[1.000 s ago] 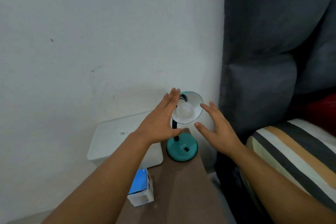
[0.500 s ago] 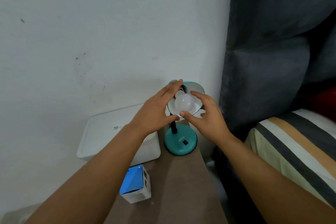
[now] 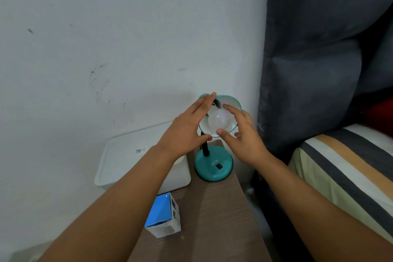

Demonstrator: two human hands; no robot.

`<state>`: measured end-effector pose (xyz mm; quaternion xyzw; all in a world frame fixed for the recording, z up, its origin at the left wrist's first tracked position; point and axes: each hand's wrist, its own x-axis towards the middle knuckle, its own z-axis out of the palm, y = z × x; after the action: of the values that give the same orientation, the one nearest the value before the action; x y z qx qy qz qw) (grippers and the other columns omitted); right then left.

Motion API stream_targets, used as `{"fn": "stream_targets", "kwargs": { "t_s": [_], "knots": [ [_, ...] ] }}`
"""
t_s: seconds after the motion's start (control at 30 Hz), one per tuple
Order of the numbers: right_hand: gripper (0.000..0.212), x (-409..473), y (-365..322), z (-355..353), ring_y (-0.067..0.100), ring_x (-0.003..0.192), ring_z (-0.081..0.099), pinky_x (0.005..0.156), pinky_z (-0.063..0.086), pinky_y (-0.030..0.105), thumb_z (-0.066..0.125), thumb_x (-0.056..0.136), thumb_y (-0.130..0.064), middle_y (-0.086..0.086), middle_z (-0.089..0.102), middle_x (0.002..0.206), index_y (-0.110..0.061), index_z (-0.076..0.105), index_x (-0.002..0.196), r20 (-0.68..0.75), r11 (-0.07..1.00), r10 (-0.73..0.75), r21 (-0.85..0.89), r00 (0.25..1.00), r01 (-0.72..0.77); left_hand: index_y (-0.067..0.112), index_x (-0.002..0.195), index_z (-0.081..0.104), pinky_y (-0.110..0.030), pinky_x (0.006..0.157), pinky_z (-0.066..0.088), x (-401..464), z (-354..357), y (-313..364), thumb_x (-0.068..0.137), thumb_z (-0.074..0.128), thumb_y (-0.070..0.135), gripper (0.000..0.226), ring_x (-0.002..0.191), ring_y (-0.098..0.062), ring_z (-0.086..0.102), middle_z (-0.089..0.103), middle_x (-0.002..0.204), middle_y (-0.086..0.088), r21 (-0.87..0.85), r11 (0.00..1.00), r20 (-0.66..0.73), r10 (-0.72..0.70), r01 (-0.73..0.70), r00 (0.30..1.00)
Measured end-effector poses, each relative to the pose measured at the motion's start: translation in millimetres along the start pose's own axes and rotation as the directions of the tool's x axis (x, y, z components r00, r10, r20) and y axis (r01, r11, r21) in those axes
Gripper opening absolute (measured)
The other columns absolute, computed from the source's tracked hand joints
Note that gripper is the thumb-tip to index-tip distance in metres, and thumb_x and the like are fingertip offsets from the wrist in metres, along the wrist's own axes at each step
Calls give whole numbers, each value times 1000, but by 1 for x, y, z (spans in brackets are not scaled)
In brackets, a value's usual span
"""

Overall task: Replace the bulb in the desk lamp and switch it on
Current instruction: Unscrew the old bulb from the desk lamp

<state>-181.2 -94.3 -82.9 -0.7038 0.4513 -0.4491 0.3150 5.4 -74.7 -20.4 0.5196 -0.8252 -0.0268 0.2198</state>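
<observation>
Blue-and-white carton (image 3: 163,215), print illegible, lies nearest on the wooden table (image 3: 214,219). Beyond, teal lamp base (image 3: 213,164) marked "ATN". Left hand (image 3: 187,127), fingers spread, steadies the shade (image 3: 232,102); right hand (image 3: 244,136) pinches the socketed white bulb (image 3: 219,121).

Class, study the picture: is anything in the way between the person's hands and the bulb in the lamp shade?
Nothing visible. The bulb sits exposed in the open mouth of the shade. The left hand is at the shade's left rim, and the right hand has thumb and fingers around the bulb, apparently touching it.
</observation>
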Motion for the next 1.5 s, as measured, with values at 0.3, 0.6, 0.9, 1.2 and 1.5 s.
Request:
{"fn": "stream_targets", "kwargs": {
  "t_s": [0.3,0.6,0.9,1.2,1.5],
  "knots": [
    [66,2,-11,14,6,110,43,90,42,25,79,76,-47,-5,44,129,-31,47,132,-175,996,85,15,981,-84,46,158,7,-40,104,52,3,-3,-7,81,83,24,111,136,-18,51,23,167,14,-28,1000,32,8,-7,999],
    [72,1,-10,13,6,113,41,92,40,24,80,78,-38,-4,38,135,-34,39,137,-122,995,81,61,989,-74,44,159,9,-40,105,52,1,-2,-7,80,84,22,110,137,-17,51,25,166,13,-45,999,25,3,-2,1000],
    [63,1,-10,15,5,109,44,84,41,18,83,75,-35,-6,49,126,-30,50,128,-167,994,94,65,982,-84,47,158,11,-38,104,52,0,-2,-10,78,86,21,113,128,-16,57,26,165,14,-81,997,30,2,1,1000],
    [79,2,-12,14,8,120,44,90,36,23,80,73,-50,-7,44,134,-25,43,138,-142,987,155,69,978,-146,47,158,12,-37,105,52,0,-1,-9,80,84,21,109,131,-13,55,27,165,15,-78,997,21,5,-3,1000],
    [64,2,-12,14,13,113,49,93,48,33,80,75,-39,-4,49,126,-34,48,130,-107,990,120,81,987,-112,47,158,13,-35,107,51,-5,2,-9,79,86,20,111,137,-9,49,25,166,14,-81,997,0,-6,6,1000]
  ]
}}
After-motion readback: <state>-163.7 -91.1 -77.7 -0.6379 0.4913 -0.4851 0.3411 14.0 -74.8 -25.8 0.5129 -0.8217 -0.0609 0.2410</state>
